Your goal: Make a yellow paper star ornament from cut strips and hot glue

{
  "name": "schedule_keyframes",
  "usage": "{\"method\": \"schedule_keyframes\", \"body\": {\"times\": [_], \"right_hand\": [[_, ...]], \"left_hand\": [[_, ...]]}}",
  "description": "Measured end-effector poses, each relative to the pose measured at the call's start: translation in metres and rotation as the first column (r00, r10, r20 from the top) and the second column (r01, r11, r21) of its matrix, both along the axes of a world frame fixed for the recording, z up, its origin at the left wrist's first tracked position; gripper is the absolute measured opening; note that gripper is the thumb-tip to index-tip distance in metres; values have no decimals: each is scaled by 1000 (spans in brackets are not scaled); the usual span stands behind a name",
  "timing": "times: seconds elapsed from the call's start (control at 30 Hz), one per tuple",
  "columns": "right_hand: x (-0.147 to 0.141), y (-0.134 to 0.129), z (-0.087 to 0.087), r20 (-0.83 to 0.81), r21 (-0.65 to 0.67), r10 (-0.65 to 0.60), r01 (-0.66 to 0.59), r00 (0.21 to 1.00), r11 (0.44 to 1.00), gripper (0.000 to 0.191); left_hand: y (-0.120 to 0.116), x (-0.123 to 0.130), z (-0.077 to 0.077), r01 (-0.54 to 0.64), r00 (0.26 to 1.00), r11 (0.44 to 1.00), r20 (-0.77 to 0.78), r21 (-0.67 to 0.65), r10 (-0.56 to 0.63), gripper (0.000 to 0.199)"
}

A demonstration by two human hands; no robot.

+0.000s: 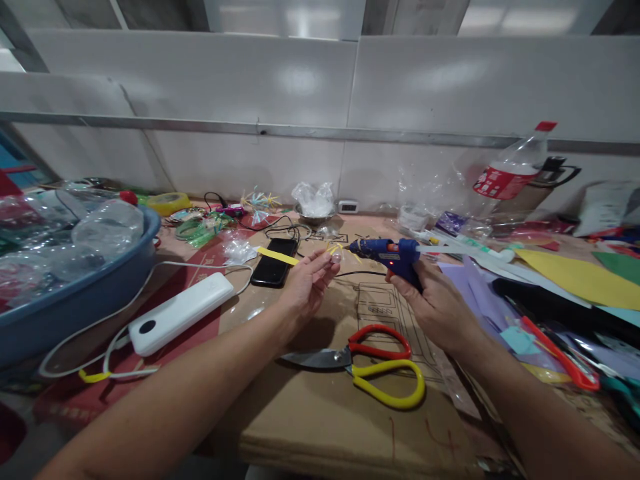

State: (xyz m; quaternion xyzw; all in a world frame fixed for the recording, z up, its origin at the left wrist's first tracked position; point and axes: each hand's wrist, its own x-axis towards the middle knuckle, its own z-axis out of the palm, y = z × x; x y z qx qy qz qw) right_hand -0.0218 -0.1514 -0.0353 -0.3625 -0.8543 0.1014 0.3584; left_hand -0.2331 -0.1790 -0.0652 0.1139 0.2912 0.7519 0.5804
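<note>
My right hand (435,300) grips a blue hot glue gun (395,253) by its handle; a small red light glows on its side, and a pale glue stick (440,249) juts from the back. The nozzle points left, close to my left hand (310,283). Between the closed fingertips of that hand is a small clear piece with thin yellow strips (336,249). A flat yellow strip (277,255) extends to the left behind these fingers, above a black phone (273,272). Scissors (350,360) with one red and one yellow handle lie below both hands on the cardboard (320,413).
At left, a blue basin (125,280) holds plastic bottles, and a white power bank (183,313) lies with its cable. A large bottle (515,167) stands back right. Coloured sheets (575,273) and a red-handled cutter (560,353) lie at right.
</note>
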Motion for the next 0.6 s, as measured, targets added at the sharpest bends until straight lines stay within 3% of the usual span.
{"method": "schedule_keyframes", "body": {"times": [0.6], "right_hand": [[1, 0, 1, -23, 13, 19, -18, 1000, 1000, 41]], "left_hand": [[-1, -4, 2, -8, 978, 998, -209, 59, 20, 36]]}}
